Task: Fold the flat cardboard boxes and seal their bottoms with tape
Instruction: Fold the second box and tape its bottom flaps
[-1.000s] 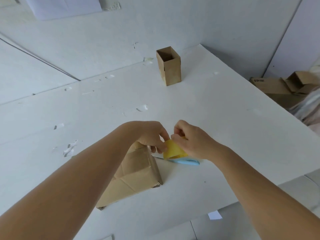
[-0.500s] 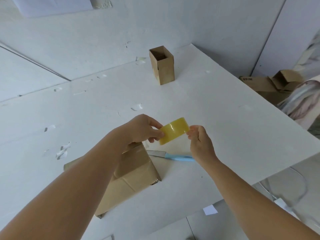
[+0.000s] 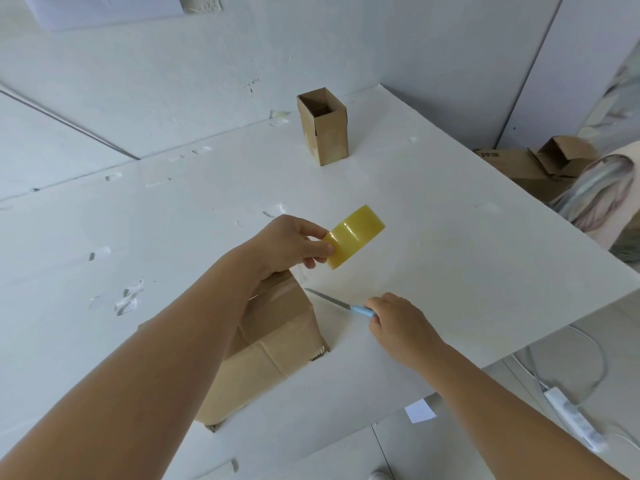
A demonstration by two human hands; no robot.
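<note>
Bare white table (image 3: 450, 209) lies ahead to its right edge. Left hand (image 3: 291, 244) pinches the tape roll (image 3: 355, 235) above the folded box (image 3: 270, 348); right hand (image 3: 398, 323) grips the knife (image 3: 341, 305). An upright box (image 3: 325, 133) stands far back.

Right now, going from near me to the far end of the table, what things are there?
Cardboard box lying on its side → knife → tape roll held up in the left hand → small upright box.
</note>
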